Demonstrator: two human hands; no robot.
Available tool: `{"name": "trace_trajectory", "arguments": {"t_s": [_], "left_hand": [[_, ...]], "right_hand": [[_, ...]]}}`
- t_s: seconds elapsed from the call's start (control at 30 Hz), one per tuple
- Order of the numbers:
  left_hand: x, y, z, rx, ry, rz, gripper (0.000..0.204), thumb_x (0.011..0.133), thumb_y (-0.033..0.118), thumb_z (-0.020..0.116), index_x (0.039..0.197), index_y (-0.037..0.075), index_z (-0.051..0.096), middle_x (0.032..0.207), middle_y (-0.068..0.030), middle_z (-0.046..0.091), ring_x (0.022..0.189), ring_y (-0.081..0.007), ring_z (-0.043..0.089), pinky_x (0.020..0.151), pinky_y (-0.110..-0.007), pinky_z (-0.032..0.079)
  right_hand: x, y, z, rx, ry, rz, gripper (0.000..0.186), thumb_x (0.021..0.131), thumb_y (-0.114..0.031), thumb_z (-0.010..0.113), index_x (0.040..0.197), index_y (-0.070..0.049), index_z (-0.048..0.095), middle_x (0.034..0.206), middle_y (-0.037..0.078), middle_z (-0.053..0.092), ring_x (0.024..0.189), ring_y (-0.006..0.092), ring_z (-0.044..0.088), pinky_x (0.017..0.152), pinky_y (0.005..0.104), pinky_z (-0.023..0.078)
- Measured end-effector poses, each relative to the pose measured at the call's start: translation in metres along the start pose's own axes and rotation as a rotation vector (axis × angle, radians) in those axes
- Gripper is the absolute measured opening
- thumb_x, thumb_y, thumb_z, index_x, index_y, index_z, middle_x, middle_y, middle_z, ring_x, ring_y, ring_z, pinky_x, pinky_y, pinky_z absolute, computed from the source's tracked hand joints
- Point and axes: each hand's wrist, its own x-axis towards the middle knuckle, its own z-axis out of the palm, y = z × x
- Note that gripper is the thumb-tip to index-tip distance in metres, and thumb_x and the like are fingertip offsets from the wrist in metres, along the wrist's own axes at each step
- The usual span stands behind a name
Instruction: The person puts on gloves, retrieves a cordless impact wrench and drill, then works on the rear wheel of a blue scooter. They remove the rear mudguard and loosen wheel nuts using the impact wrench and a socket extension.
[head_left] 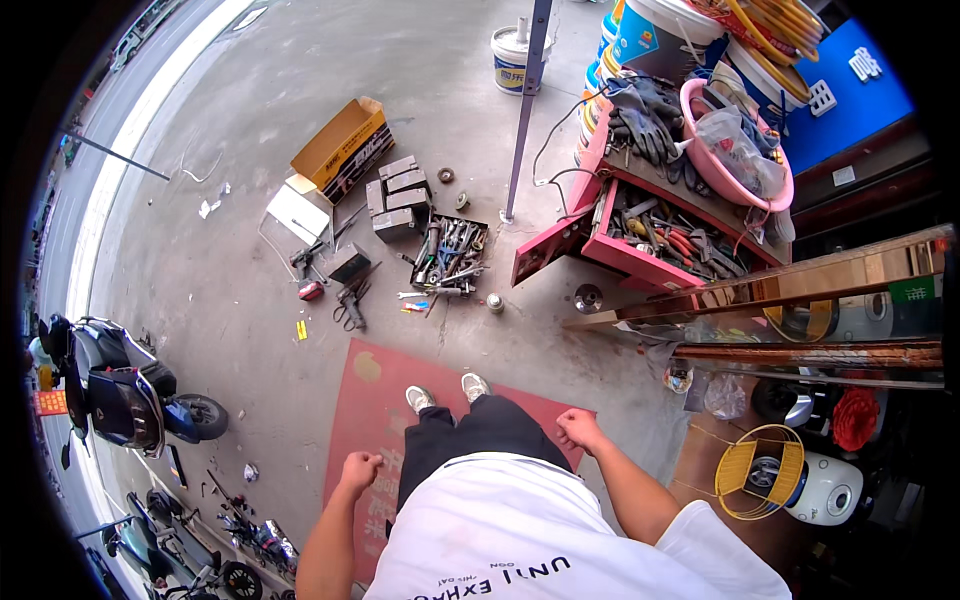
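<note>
My left hand (363,468) hangs beside my dark trousers at the lower middle, fingers loosely curled, with nothing visible in it. My right hand (578,430) is curled too, out to my right above a red mat (370,380); it holds nothing that I can see. Beyond my shoes, a black tray of wrenches and sockets (448,250) sits on the concrete beside stepped dark toolbox trays (398,200). Left of these lie a drill (305,270), a dark tool (350,310), an open carton (340,150) and a white sheet (298,210).
A pink cabinet (530,255) with an open tool drawer, gloves (645,125) and a pink basin (690,100) stands front right, near paint buckets (650,35) and a metal post (520,140). A scooter (130,400) is at left, metal-edged glass panels (800,270) at right.
</note>
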Motion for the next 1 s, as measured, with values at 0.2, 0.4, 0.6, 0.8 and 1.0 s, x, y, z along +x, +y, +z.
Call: {"name": "trace_trajectory", "arguments": {"t_s": [0.2,0.4,0.6,0.8,1.0], "left_hand": [[0.041,-0.144,-0.049,0.253,-0.077,-0.133,0.045,0.095,0.036,0.058,0.073,-0.003,0.064,0.06,-0.0115,0.06,0.05,-0.0222,0.059,0.048,-0.036,0.047],[0.083,-0.03,-0.076,-0.108,0.007,-0.098,0.02,0.095,0.022,0.058,0.095,0.002,0.057,0.079,-0.0104,0.062,0.068,-0.0197,0.062,0.055,-0.033,0.051],[0.135,0.102,-0.159,-0.606,0.059,0.094,0.018,0.095,0.02,0.054,0.105,0.005,0.053,0.081,-0.0087,0.062,0.067,-0.0179,0.062,0.058,-0.03,0.051],[0.156,0.121,-0.176,-0.502,-0.08,0.153,0.012,0.095,0.017,0.053,0.098,0.006,0.054,0.079,-0.0072,0.062,0.062,-0.0181,0.061,0.053,-0.03,0.05],[0.162,0.032,-0.148,-0.47,-0.134,-0.133,0.016,0.093,0.017,0.055,0.1,0.004,0.058,0.081,-0.0093,0.064,0.065,-0.0204,0.063,0.055,-0.033,0.051]], "right_hand": [[0.019,0.014,0.027,0.058,0.199,0.193,0.018,0.095,-0.019,0.054,0.099,-0.003,0.062,0.08,0.009,0.065,0.062,0.0167,0.062,0.049,0.0329,0.052],[-0.016,-0.006,0.081,0.008,0.17,0.276,0.019,0.093,-0.021,0.057,0.097,-0.004,0.064,0.083,0.008,0.065,0.064,0.0175,0.063,0.051,0.0334,0.052],[-0.005,-0.096,0.09,0.039,0.178,0.066,0.021,0.094,-0.024,0.058,0.099,-0.004,0.063,0.082,0.007,0.066,0.068,0.0159,0.064,0.054,0.031,0.052],[-0.013,-0.184,0.047,0.116,0.3,-0.176,0.023,0.094,-0.024,0.059,0.103,-0.003,0.062,0.083,0.007,0.066,0.067,0.0136,0.063,0.053,0.0281,0.051],[0.003,-0.292,-0.046,-0.026,0.516,-0.35,0.029,0.09,-0.02,0.06,0.111,0.0,0.064,0.088,0.008,0.069,0.07,0.0124,0.065,0.058,0.0285,0.053]]}}
